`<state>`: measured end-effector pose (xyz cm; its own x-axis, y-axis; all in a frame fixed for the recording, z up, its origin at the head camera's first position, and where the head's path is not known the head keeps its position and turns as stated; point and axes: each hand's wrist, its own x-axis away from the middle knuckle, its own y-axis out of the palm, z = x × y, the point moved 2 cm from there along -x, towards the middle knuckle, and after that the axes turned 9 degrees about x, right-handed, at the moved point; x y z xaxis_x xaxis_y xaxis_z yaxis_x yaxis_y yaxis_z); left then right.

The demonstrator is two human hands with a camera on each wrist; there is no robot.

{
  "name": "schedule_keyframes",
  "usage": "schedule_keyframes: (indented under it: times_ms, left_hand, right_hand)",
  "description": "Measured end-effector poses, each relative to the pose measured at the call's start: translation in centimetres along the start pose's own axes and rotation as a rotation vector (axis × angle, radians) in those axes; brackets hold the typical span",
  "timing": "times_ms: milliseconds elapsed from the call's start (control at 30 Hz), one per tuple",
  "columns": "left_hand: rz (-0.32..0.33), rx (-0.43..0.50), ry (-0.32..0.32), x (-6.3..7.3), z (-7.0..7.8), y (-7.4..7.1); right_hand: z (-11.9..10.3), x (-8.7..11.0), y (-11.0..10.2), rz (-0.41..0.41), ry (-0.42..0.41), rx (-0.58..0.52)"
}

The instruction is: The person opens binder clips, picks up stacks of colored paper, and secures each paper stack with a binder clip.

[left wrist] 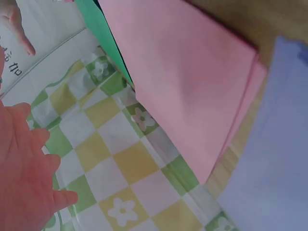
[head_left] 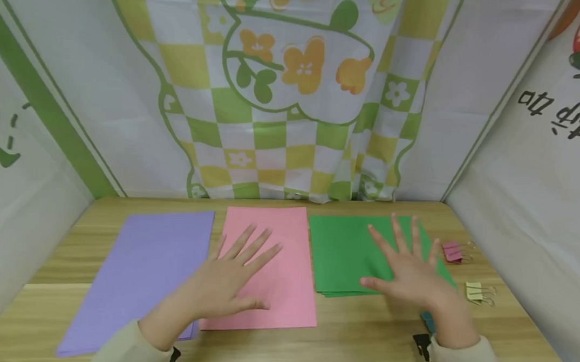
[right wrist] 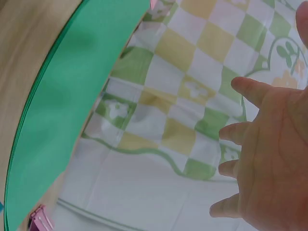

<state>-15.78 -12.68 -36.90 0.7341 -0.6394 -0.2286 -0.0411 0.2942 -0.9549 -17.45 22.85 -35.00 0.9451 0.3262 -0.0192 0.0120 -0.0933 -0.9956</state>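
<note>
My left hand (head_left: pixel 227 281), fingers spread, is over the pink paper (head_left: pixel 286 267) in the head view and holds nothing. To its left lies a stack of purple paper (head_left: pixel 145 266). My right hand (head_left: pixel 410 267) is spread wide too, nothing in it, and overlaps the green paper (head_left: pixel 347 253). The left wrist view shows the left palm (left wrist: pixel 24 168) beside the pink sheets (left wrist: pixel 183 72), whose edges are slightly fanned. In the right wrist view the right palm (right wrist: pixel 274 154) appears well apart from the green stack (right wrist: pixel 72 96).
Along the table's right side are a pink binder clip (head_left: pixel 452 252), a yellow binder clip (head_left: pixel 473 292), a teal clip (head_left: pixel 428 322) and a black clip (head_left: pixel 422 346), the latter two near the right wrist. A checkered cloth (head_left: pixel 272 137) hangs behind the wooden table (head_left: pixel 351 345).
</note>
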Motion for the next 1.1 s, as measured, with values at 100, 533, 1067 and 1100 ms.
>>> schedule_keyframes:
  times_ms: [100,533,1067,1100]
  left_hand:
    - [-0.033,0.024,0.015,-1.2,-0.2,-0.2]
    - [-0.184,0.096,0.048,-3.9,0.8,1.2]
    - [-0.203,0.058,0.153,-7.2,2.5,2.4]
    - [-0.209,0.058,0.156,-7.4,2.6,2.5]
  right_hand:
    - [0.5,0.0,-0.3,-0.010,0.027,-0.015]
    - [2.8,0.8,-0.9,-0.022,0.101,-0.084]
    - [6.6,2.4,-1.5,0.007,0.163,-0.123]
    - [6.8,2.5,-1.5,0.008,0.165,-0.123]
